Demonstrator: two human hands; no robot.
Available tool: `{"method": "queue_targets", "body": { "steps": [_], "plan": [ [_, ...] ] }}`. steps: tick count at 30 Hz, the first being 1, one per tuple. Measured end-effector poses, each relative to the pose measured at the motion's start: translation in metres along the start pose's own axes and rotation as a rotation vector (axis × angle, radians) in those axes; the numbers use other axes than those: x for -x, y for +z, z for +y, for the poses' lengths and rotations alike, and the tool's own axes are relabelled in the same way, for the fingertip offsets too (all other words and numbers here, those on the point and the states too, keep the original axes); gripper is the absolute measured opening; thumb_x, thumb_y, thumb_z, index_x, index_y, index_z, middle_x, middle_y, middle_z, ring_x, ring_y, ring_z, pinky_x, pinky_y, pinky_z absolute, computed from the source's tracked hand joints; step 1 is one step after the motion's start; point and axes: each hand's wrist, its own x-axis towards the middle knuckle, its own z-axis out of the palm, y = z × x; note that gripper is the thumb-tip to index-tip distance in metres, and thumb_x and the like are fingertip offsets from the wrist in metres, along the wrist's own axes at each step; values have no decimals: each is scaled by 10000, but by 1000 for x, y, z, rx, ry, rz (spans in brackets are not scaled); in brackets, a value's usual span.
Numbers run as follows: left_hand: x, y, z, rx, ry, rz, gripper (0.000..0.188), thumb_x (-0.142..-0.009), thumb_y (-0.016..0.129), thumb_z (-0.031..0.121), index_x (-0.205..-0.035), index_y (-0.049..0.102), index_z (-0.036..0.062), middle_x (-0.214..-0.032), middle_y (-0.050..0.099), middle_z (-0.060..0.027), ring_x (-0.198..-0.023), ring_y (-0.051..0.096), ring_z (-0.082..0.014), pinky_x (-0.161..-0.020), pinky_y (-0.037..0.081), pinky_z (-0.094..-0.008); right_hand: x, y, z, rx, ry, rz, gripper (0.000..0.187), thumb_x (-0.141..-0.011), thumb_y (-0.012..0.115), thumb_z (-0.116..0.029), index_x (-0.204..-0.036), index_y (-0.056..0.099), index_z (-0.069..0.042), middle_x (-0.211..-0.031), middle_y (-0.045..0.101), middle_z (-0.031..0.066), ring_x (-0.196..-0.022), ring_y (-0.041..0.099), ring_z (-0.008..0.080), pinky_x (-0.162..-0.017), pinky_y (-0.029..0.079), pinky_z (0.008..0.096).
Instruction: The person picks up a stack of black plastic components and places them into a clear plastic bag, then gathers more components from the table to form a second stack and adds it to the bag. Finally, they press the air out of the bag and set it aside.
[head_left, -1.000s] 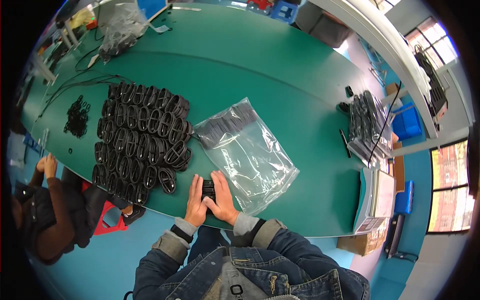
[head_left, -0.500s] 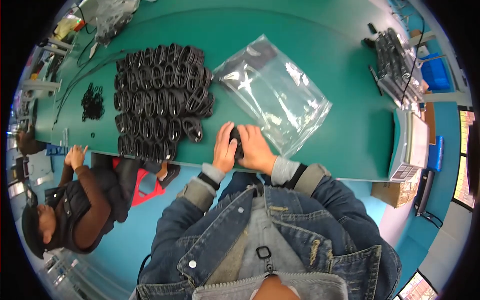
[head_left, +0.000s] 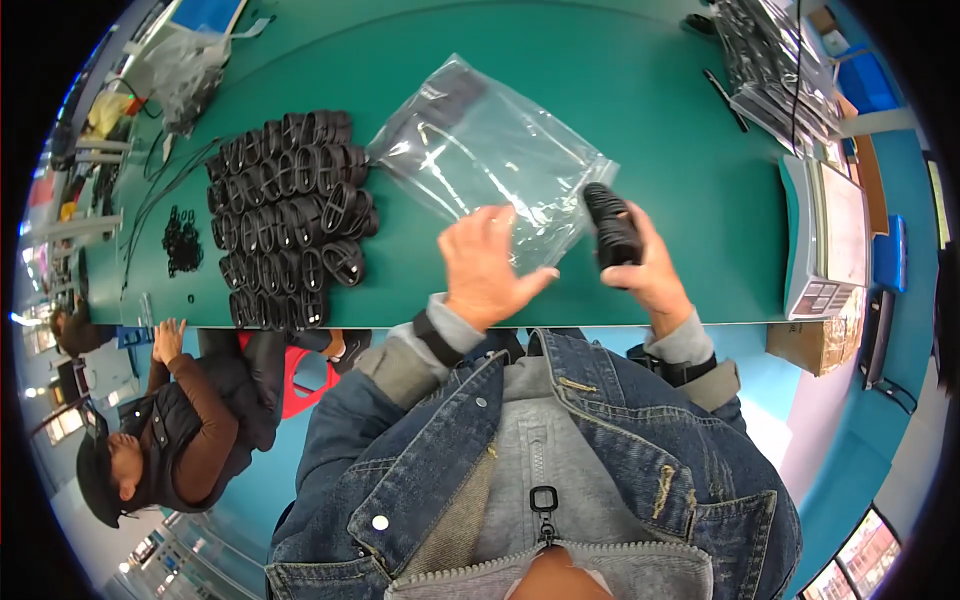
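Black ribbed bundle (head_left: 610, 222) gripped in right hand (head_left: 652, 274); left hand (head_left: 483, 266) spread, thumb apart, at clear bag (head_left: 515, 150); coiled cables (head_left: 288, 215) farther left.

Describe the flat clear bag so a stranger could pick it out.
On the big green table, find the rows of coiled black cables at left. Just right of them, by the left hand, lies the flat clear bag. Unlike the crumpled bag farther left, it is spread out, dark contents showing at its far end.

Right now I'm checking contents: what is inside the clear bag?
Inside the clear bag, dark items lie bunched at its far end; anything beneath them or the left hand is hidden.
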Motion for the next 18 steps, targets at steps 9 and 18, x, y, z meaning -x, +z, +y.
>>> {"method": "queue_targets", "body": {
  "steps": [9,18],
  "plan": [
    [5,62,15,-331,24,-254,797,-644,672,151,-1345,304,59,-1184,375,-166,-1053,375,-321,-871,267,-467,11,-37,38,784,-97,327,812,-546,765,-105,-1236,350,4,-1107,452,178,-1034,469,310,-920,397,378],
    [4,57,3,-384,24,-195,532,-665,630,41,-1180,497,42,-1003,516,-109,-894,509,-284,-771,386,-391,-26,-6,47,901,-404,-4,754,-573,753,-103,-1208,361,4,-1135,419,220,-1025,427,415,-893,395,426]
  ]
}}
